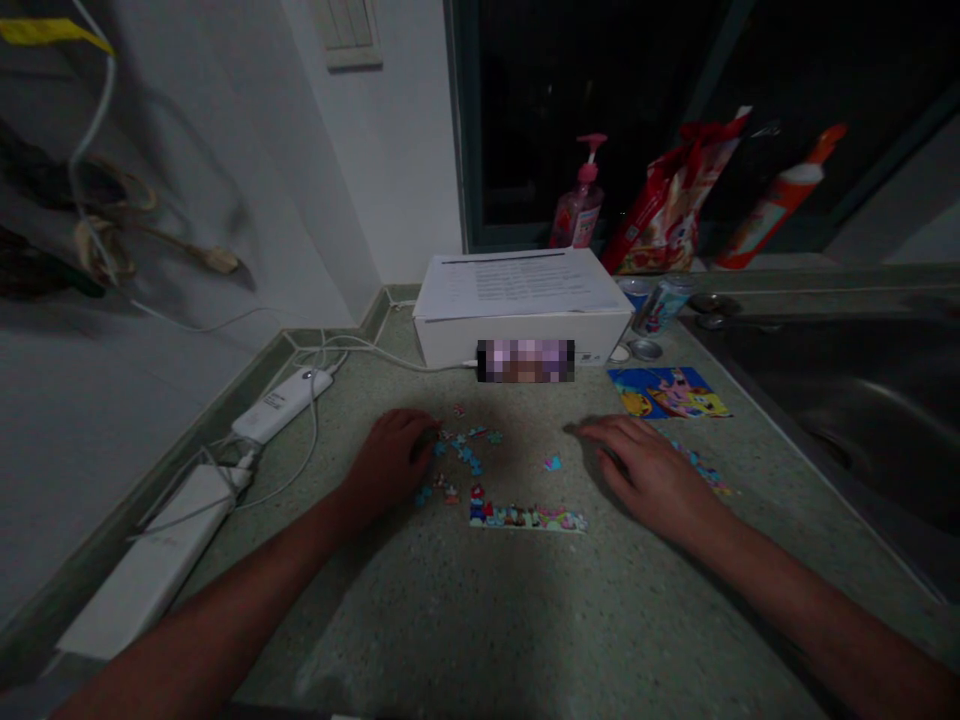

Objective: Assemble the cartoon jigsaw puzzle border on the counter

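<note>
My left hand (394, 452) rests at the left edge of a loose group of jigsaw puzzle pieces (469, 455), fingers bent and slightly apart, with no piece visible in them. My right hand (646, 468) lies on the counter farther right, fingers stretched toward the left and thumb apart, holding nothing. Between the hands is a single blue and pink puzzle piece (553, 463). Closer to me, joined puzzle pieces (529, 516) form a strip with a short upward step at its left end. More puzzle pieces (701, 468) are partly hidden behind my right hand.
A white box (517, 290) stands at the back, a phone (526, 361) with a blurred screen leaning on it. A cartoon picture card (670, 392) lies right, near cans (663, 304) and the sink (840, 400). Power strips (161, 560) and cables line the left wall.
</note>
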`<state>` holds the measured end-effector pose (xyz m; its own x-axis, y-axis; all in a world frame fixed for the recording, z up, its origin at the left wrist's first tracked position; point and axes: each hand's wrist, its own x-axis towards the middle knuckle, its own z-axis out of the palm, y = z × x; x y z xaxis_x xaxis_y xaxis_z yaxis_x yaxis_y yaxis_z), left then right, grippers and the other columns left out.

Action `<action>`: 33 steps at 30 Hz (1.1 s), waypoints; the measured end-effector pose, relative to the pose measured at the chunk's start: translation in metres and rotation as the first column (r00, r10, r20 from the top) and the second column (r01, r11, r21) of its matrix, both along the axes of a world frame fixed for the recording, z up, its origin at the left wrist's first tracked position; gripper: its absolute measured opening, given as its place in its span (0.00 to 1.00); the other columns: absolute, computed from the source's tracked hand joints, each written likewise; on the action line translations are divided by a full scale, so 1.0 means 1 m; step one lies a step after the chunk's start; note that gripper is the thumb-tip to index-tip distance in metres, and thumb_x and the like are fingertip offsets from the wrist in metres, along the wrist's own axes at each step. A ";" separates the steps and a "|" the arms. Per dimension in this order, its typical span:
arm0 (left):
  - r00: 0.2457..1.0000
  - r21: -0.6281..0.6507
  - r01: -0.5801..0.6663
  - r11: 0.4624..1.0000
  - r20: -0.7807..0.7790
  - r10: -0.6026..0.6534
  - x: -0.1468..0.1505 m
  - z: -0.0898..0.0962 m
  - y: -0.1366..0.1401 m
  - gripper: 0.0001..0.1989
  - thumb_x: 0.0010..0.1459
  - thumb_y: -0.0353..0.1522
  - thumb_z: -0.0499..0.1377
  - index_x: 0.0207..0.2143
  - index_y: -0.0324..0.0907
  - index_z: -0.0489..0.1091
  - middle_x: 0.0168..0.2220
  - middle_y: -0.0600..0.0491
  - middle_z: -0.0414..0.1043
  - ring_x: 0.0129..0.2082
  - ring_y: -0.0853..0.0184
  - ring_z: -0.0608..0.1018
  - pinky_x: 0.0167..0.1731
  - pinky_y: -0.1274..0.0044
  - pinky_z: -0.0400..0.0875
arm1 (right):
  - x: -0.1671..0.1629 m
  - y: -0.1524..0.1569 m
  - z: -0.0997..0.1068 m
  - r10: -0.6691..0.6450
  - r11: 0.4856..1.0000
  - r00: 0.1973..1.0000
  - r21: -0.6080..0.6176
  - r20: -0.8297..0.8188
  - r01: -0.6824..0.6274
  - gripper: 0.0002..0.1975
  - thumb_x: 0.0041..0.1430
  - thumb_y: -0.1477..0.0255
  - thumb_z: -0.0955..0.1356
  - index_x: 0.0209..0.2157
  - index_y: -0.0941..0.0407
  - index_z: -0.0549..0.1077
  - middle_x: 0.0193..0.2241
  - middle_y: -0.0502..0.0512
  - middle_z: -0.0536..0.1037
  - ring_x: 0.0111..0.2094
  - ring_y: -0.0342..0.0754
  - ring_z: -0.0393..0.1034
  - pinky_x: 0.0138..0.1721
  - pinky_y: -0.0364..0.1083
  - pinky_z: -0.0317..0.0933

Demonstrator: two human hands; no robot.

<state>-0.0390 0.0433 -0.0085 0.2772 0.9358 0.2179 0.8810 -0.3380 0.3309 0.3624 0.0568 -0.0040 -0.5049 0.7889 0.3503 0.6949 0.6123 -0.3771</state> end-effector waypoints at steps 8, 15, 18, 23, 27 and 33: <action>1.000 0.011 0.013 1.000 -0.003 -0.012 0.004 -0.003 0.007 0.15 0.72 0.32 0.57 0.54 0.42 0.81 0.56 0.41 0.82 0.58 0.51 0.80 0.64 0.53 0.73 | -0.003 -0.002 -0.004 -0.002 0.999 0.999 -0.041 0.038 0.003 0.18 0.73 0.75 0.63 0.56 0.53 0.81 0.50 0.63 0.85 0.53 0.64 0.79 0.57 0.67 0.73; 1.000 0.016 0.015 1.000 0.004 -0.015 0.008 -0.004 0.014 0.13 0.72 0.32 0.60 0.52 0.43 0.83 0.54 0.42 0.82 0.57 0.50 0.80 0.62 0.54 0.74 | -0.005 -0.004 0.000 -0.004 1.000 0.998 -0.016 0.057 0.005 0.18 0.73 0.75 0.64 0.55 0.54 0.82 0.48 0.63 0.85 0.52 0.62 0.79 0.57 0.65 0.73; 1.000 0.008 0.020 1.000 -0.001 -0.020 0.009 -0.004 0.016 0.12 0.72 0.32 0.61 0.50 0.43 0.84 0.53 0.43 0.83 0.56 0.51 0.80 0.61 0.55 0.74 | -0.006 -0.004 -0.002 -0.008 1.000 0.998 0.015 0.060 0.007 0.18 0.72 0.76 0.64 0.55 0.54 0.82 0.48 0.63 0.85 0.52 0.62 0.79 0.56 0.65 0.73; 1.000 0.015 0.004 1.000 -0.021 -0.003 0.013 -0.003 0.018 0.10 0.70 0.31 0.61 0.48 0.44 0.84 0.53 0.44 0.84 0.54 0.51 0.82 0.61 0.55 0.74 | -0.005 -0.003 -0.004 -0.003 0.999 0.997 0.044 0.074 0.000 0.17 0.72 0.77 0.64 0.54 0.54 0.81 0.48 0.62 0.85 0.52 0.61 0.79 0.56 0.63 0.74; 1.000 -0.002 0.000 1.000 -0.009 0.000 0.014 -0.003 0.020 0.09 0.68 0.29 0.62 0.46 0.44 0.83 0.53 0.43 0.84 0.55 0.50 0.82 0.62 0.54 0.73 | -0.006 -0.004 -0.003 -0.001 0.999 0.998 0.046 0.062 -0.002 0.17 0.72 0.77 0.64 0.55 0.54 0.81 0.48 0.63 0.85 0.51 0.62 0.80 0.55 0.64 0.74; 0.999 0.013 0.005 1.000 0.054 -0.006 0.013 -0.007 0.025 0.07 0.65 0.31 0.63 0.42 0.42 0.81 0.52 0.42 0.83 0.54 0.50 0.82 0.61 0.54 0.73 | -0.007 -0.005 0.003 0.006 0.998 1.000 0.056 0.031 -0.008 0.18 0.73 0.77 0.64 0.56 0.54 0.80 0.51 0.63 0.85 0.53 0.62 0.79 0.57 0.66 0.74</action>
<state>-0.0256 0.0680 -0.0160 0.2696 0.9314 0.2447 0.8602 -0.3471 0.3736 0.3551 0.0523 -0.0013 -0.5217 0.7646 0.3784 0.7012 0.6370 -0.3203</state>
